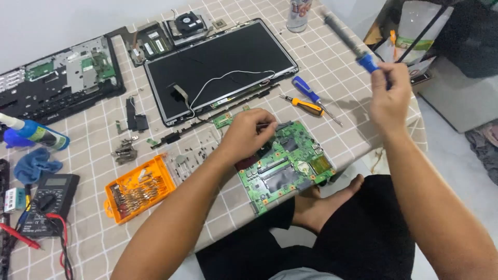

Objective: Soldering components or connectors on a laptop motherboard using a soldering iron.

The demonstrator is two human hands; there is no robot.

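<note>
A green laptop motherboard [290, 166] lies at the near edge of the checked table [342, 140]. My left hand [248, 134] rests over the board's upper left part, fingers pinched on a thin dark tool, perhaps tweezers [271, 125]. My right hand [389, 96] is raised above the table's right side, gripping a soldering iron [348, 37] by its blue collar, the grey shaft pointing up and left.
A laptop screen panel [218, 67] with a white cable lies behind the board. Two screwdrivers [308, 101] lie to its right. An orange bit case [139, 189], a multimeter [49, 202], a blue cloth [33, 165] and a laptop base [57, 78] are at left.
</note>
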